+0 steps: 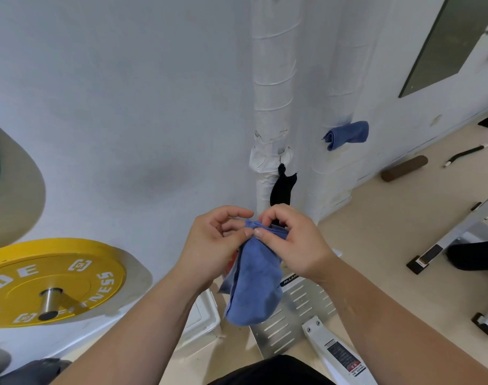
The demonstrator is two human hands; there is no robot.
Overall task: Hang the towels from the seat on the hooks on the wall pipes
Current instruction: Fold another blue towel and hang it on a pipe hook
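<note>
Head view. Gym corner: white wall point(126, 107), two white tape-wrapped pipes running up it side by side, beige floor to the right. A yellow weight plate point(43, 279) sits on its bar at lower left.

Done so far, by my reading:
- The black towel point(283, 190) hangs by a corner from the hook point(281, 152) on the left pipe point(273, 93).
- The hung blue towel point(348, 133) sits bunched against the front of the right pipe point(331, 173). That makes two up.

In hand: you hold the second blue towel point(253, 276) in front of you, below the black one and near the foot of the left pipe. Your left hand point(212, 243) and right hand point(298, 245) both pinch its top edge, thumb against curled fingers, the two hands touching at the pinch. The rest of the cloth hangs free beneath. You appear to be finding or opening a corner for a hook, so this towel is not yet hung.

Unclear:
- No free hook can be made out on either pipe.
- The hook under the hung blue towel is covered by the cloth.
- The seat is not identifiable. A dark shape at the bottom edge could be the seat or clothing, and I cannot tell which, so I cannot count the towels left on it.
- The pipe tops run out of frame.
</note>
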